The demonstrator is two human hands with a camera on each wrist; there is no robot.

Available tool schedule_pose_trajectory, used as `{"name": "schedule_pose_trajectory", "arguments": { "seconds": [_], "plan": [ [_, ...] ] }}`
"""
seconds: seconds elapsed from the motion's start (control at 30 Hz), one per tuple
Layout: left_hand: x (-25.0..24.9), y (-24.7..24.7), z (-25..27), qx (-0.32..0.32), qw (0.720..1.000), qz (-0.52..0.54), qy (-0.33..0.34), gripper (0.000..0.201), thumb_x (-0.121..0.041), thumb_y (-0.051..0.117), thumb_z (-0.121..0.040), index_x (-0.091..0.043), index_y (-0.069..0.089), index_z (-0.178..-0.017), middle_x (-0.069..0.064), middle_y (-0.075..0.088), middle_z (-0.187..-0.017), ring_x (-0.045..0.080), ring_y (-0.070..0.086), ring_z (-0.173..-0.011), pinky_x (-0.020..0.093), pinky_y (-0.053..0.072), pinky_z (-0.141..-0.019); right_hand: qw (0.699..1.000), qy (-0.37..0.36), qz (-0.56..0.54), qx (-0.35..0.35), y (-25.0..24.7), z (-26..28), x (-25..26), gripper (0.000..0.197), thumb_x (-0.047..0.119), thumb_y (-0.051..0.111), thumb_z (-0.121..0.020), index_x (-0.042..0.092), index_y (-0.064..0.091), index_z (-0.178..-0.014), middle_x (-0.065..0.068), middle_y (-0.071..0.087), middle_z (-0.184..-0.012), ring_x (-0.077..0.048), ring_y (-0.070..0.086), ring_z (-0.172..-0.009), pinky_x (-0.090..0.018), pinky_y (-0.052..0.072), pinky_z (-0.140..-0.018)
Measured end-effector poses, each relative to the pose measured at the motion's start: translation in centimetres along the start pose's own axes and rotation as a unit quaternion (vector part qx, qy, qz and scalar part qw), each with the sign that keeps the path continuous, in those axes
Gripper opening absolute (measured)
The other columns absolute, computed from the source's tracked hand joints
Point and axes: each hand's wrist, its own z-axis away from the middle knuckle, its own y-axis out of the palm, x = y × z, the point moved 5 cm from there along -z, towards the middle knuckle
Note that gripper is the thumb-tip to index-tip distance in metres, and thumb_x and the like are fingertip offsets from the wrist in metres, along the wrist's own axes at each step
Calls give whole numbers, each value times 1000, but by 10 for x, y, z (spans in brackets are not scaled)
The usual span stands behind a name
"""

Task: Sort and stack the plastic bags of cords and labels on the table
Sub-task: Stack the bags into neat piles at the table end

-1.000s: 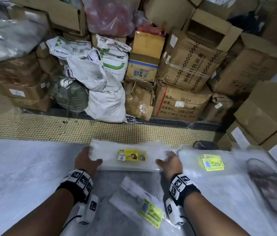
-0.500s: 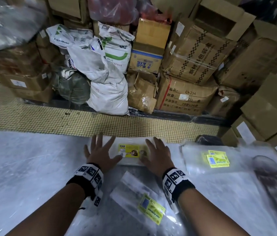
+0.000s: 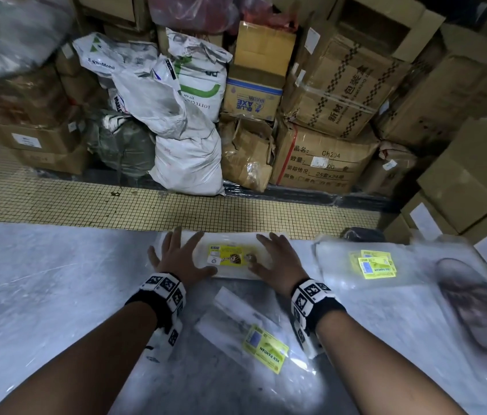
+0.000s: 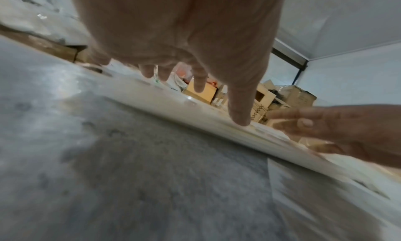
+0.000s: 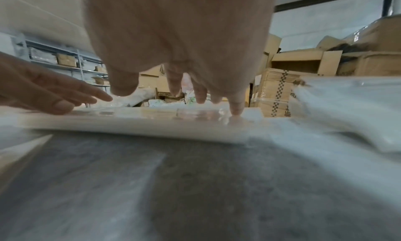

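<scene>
A flat stack of clear plastic bags (image 3: pixel 230 271) with a yellow label (image 3: pixel 228 256) lies at the far edge of the grey table (image 3: pixel 41 289). My left hand (image 3: pixel 178 257) lies flat on its left end, fingers spread and straight. On the right end my right hand (image 3: pixel 278 259) presses down the same way. The left wrist view shows the stack's edge (image 4: pixel 217 124) under my fingers; the right wrist view shows the stack (image 5: pixel 141 123) too. A single bag with a yellow label (image 3: pixel 266 348) lies near me between my forearms. Another pile of bags with yellow labels (image 3: pixel 375 266) sits to the right.
A dark oval object (image 3: pixel 475 307) lies under plastic at the far right of the table. Beyond the table edge is a strip of tiled floor (image 3: pixel 146 208), then white sacks (image 3: pixel 188 157) and stacked cardboard boxes (image 3: pixel 326 115). More boxes (image 3: pixel 469 187) stand close at the right.
A second ago both hands gripped the ends of the stack; since then they have opened and laid flat on top of it, pressing it onto the table's far edge.
</scene>
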Motion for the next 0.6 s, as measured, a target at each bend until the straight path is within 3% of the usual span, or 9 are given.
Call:
{"name": "schedule_pose_trajectory", "arguments": {
  "seconds": [0.07,0.13,0.2,0.23,0.33,0.4,0.5,0.6],
  "plan": [
    [-10,-7,11,-52,998,2,41,82,-63,68,-75,-45,30,-146,-1,6,-162,24,1,-148,56,1,-116,998,0,-27,-60,-10,17,-1,66,46,60,-94,24,36,-151,-6,29,-160,-24,18,-149,-40,20,-121],
    [-23,-7,22,-87,991,28,102,67,-47,73,-77,-40,46,-138,-1,25,-155,27,21,-140,50,21,-113,993,24,-63,-100,-15,37,-3,53,35,65,-92,21,50,-140,-7,49,-143,-24,41,-135,-33,33,-112],
    [-34,11,33,-46,985,55,156,61,-36,74,-76,-33,54,-134,0,36,-145,28,35,-130,48,36,-107,990,66,-90,-85,-10,60,-8,43,34,70,-88,20,60,-128,-5,60,-125,-21,56,-115,-27,42,-100],
    [-38,25,38,-3,985,31,169,64,-40,72,-75,-33,51,-136,-2,36,-144,28,36,-131,48,38,-106,990,86,-95,-59,-4,74,-11,42,36,72,-87,20,63,-124,-3,62,-121,-20,60,-110,-25,44,-97],
    [-42,59,55,62,978,-103,173,80,-61,60,-66,-38,35,-138,-2,16,-150,32,23,-138,50,34,-108,993,111,-39,27,24,110,-22,49,41,79,-78,24,65,-122,-1,59,-118,-24,56,-117,-25,40,-95],
    [-42,65,66,50,979,-116,158,72,-57,65,-66,-40,39,-132,3,8,-151,33,15,-138,48,32,-109,992,121,4,44,37,132,-26,60,44,79,-73,31,59,-128,-1,50,-120,-26,45,-123,-31,37,-98],
    [-41,64,79,44,980,-110,157,53,-52,68,-72,-40,47,-120,4,5,-150,33,9,-138,45,32,-107,987,159,21,27,43,159,-28,65,40,77,-77,38,49,-136,1,40,-131,-24,33,-128,-36,33,-103],
    [-39,64,90,60,981,-96,155,50,-49,69,-72,-38,50,-117,6,2,-151,34,5,-142,46,32,-109,981,194,-3,-11,43,176,-29,43,39,79,-75,39,57,-112,7,41,-119,-19,34,-118,-35,30,-91]
  ]
}}
